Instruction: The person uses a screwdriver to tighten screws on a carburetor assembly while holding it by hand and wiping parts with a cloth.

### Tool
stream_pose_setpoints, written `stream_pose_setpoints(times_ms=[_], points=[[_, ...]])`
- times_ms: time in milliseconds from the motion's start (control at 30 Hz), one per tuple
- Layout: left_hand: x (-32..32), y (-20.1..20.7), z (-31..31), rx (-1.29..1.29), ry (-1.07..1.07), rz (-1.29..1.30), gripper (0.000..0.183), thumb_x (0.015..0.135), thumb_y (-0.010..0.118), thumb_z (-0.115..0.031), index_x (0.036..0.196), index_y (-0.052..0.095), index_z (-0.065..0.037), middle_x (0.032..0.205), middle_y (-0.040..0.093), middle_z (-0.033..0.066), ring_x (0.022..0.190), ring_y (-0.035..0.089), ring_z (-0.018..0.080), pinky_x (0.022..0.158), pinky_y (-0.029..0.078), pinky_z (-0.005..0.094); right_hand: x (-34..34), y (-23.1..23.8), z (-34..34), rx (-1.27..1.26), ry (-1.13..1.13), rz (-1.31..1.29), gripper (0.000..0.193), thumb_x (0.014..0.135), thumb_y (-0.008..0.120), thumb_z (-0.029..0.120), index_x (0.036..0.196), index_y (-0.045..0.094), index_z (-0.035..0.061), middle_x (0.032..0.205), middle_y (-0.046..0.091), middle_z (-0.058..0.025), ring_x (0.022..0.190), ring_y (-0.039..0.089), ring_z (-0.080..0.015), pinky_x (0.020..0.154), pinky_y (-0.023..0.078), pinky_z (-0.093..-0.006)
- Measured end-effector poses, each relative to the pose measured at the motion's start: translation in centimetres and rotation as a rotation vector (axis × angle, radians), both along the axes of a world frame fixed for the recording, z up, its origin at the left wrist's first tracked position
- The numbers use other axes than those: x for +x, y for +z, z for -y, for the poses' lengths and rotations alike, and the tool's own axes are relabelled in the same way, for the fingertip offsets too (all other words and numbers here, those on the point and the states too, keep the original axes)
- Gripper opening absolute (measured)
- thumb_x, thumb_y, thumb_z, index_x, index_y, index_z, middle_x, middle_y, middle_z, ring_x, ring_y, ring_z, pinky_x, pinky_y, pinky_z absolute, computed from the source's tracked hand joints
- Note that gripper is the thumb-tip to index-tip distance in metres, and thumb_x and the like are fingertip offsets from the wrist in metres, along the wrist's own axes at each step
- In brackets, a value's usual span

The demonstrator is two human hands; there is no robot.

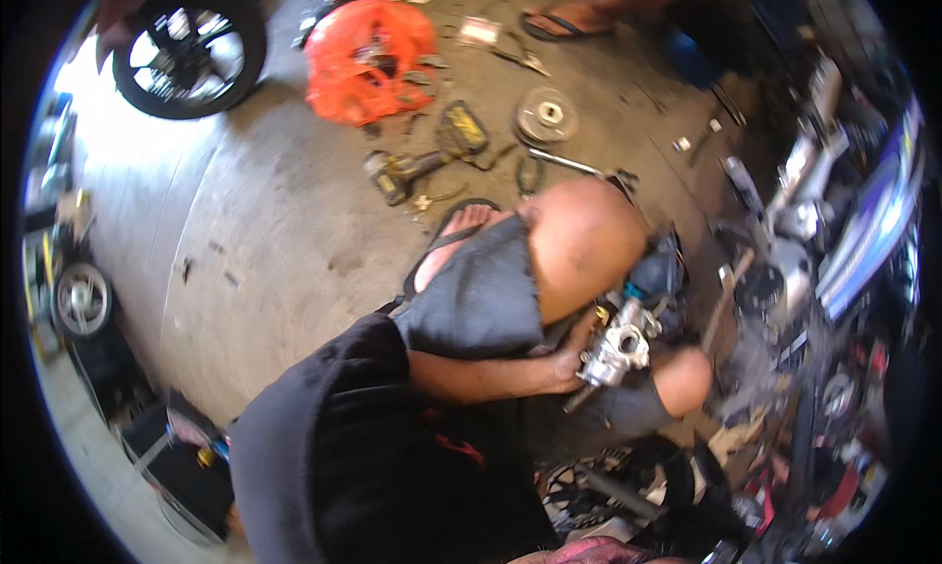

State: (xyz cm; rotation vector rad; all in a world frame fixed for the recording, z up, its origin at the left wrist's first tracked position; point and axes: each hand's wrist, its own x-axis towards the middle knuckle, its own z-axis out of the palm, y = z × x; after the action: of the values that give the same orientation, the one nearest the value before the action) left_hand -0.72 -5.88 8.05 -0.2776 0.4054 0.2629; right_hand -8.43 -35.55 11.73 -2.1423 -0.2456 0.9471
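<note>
Between my bent knees, my left hand (572,360) is closed around a silver metal carburetor (618,348). The carburetor is tilted, with a round bore facing up and a short stub pointing down toward the lower left. A small brass-coloured part (602,313) shows at its upper left edge, by my fingers. Some of my fingers are hidden behind the metal body. My right hand does not show in the picture.
A yellow-and-black cordless drill (397,174), a round metal pulley (547,115), a ratchet handle (566,161) and an orange plastic bag (365,61) lie ahead. A wheel (188,49) stands far left. Motorcycle parts (785,269) crowd the right. Another person's foot (569,20) is at the top.
</note>
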Motion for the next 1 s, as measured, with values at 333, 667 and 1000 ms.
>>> stream_pose_setpoints(times_ms=[333,667,1000], points=[[0.3,-0.8,-0.5,-0.04,-0.021,-0.185,0.063,0.093,0.031,-0.059,0.12,0.053,-0.006,0.109,0.063,0.0114,0.095,0.063,0.0234,0.086,0.052,0.0382,-1.8,0.7,0.8,0.209,-0.059,-0.219,0.014,0.09,0.061,0.014,0.098,0.058,0.0035,0.083,0.059,-0.008,0.072,0.057,-0.017,0.067,0.047,-0.0277],[-0.5,2.8,-3.2,0.091,-0.087,-0.338,0.063,0.091,0.03,-0.061,0.111,0.057,-0.008,0.096,0.064,0.0104,0.082,0.061,0.0258,0.073,0.051,0.0416,20.1,-3.3,-6.3,0.39,-0.698,0.353,0.041,0.091,0.055,0.015,0.129,0.046,0.0057,0.118,0.055,-0.0096,0.106,0.054,-0.0246,0.092,0.042,-0.0334],[-0.3,-0.4,-3.6,0.378,0.134,-0.308,0.045,0.085,0.054,-0.053,0.101,0.055,-0.011,0.069,0.05,-0.0007,0.052,0.049,0.0108,0.051,0.048,0.027,25.2,-12.4,-12.3,-0.003,-0.536,0.395,0.042,0.091,0.054,0.02,0.128,0.047,0.0032,0.118,0.055,-0.0107,0.107,0.052,-0.0249,0.094,0.04,-0.0356]])
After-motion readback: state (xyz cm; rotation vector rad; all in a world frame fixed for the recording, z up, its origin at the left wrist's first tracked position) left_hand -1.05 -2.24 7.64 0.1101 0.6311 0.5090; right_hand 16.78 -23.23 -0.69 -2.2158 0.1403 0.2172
